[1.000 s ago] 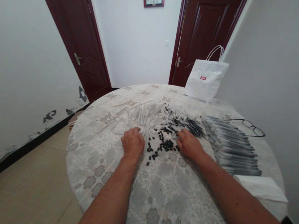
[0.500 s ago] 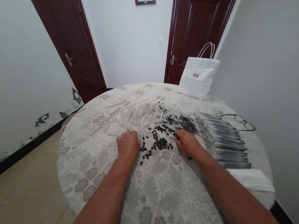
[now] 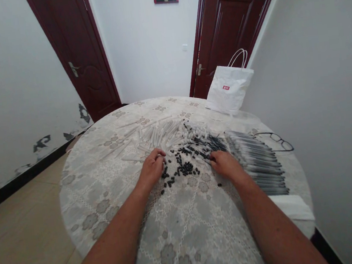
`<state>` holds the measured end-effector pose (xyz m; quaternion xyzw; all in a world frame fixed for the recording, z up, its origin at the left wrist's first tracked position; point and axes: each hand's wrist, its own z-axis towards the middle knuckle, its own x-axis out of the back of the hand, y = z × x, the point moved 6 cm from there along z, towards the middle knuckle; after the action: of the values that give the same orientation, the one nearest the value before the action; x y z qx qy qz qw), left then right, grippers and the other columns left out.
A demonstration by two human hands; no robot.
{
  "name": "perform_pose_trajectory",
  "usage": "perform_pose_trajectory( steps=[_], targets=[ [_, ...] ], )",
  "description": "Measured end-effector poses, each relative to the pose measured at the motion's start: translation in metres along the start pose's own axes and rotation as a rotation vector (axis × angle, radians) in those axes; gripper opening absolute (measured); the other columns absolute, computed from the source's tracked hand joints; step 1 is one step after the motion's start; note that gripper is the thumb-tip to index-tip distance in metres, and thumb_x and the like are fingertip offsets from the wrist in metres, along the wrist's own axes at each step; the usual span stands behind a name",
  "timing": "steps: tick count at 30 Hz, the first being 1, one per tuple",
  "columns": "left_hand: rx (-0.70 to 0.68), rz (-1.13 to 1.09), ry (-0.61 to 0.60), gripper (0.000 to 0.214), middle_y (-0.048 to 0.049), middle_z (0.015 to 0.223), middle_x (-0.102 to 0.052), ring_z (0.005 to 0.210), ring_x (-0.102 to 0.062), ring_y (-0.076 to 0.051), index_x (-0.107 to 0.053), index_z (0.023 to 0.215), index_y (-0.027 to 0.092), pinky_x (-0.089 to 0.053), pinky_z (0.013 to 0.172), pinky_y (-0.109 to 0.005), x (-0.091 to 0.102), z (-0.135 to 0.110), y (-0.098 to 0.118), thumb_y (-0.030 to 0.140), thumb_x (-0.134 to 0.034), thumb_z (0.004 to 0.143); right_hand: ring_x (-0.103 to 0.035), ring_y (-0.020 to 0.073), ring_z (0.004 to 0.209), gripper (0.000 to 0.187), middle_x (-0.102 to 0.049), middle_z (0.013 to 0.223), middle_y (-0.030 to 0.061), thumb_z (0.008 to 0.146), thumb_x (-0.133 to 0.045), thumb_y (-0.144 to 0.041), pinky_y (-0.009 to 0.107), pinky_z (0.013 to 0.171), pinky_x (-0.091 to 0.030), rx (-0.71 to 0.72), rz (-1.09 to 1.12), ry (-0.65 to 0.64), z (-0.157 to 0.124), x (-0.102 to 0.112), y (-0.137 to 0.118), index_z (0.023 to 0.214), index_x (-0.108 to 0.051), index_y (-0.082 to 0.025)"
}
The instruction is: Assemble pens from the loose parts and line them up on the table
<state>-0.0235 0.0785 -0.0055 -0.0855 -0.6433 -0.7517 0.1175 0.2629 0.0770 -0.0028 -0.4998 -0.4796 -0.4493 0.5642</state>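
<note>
Both my hands rest on a round table (image 3: 181,230) covered with a lace-patterned cloth. My left hand (image 3: 151,168) lies at the near edge of a heap of white pen barrels (image 3: 163,134), fingers curled over something I cannot make out. My right hand (image 3: 226,163) sits at the near end of a pile of thin black refills (image 3: 211,143), fingers pinched together on something hidden. Between the hands lies a scatter of small black caps (image 3: 182,169).
A row of assembled pens (image 3: 258,160) lies to the right of my right hand, with glasses (image 3: 275,140) beyond it. A white paper bag (image 3: 228,88) stands at the far right edge. White paper (image 3: 291,207) lies near the right rim. Two dark doors stand behind.
The view has drifted, so everything sits further left and higher. My left hand has turned slightly, with its fingers now curled at the barrel heap's edge. My right hand stays by the refills.
</note>
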Motion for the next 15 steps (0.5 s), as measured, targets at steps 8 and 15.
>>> perform_pose_trajectory(
  steps=[8, 15],
  targets=[
    [0.261, -0.815, -0.247, 0.031, -0.0027, 0.083, -0.063, 0.062, -0.059, -0.009, -0.063, 0.104, 0.015, -0.050, 0.056, -0.022, -0.030, -0.011, -0.003, 0.018, -0.069, 0.074, -0.064, 0.0197, 0.096, 0.025, -0.070, 0.106, 0.0092, 0.085, -0.060, -0.026, 0.025, 0.078, -0.040, 0.043, -0.006, -0.003, -0.003, 0.000, -0.006, 0.108, -0.067, -0.020],
    [0.227, -0.810, -0.180, 0.034, -0.0007, 0.078, -0.062, 0.068, -0.063, -0.011, -0.064, 0.109, 0.016, -0.056, 0.061, -0.024, -0.026, -0.009, -0.003, 0.027, -0.075, 0.079, -0.067, 0.0217, 0.094, 0.019, -0.071, 0.102, 0.0117, 0.088, -0.056, -0.025, 0.027, 0.076, -0.043, 0.048, -0.095, -0.056, -0.003, -0.004, -0.011, 0.095, -0.073, -0.020]
  ],
)
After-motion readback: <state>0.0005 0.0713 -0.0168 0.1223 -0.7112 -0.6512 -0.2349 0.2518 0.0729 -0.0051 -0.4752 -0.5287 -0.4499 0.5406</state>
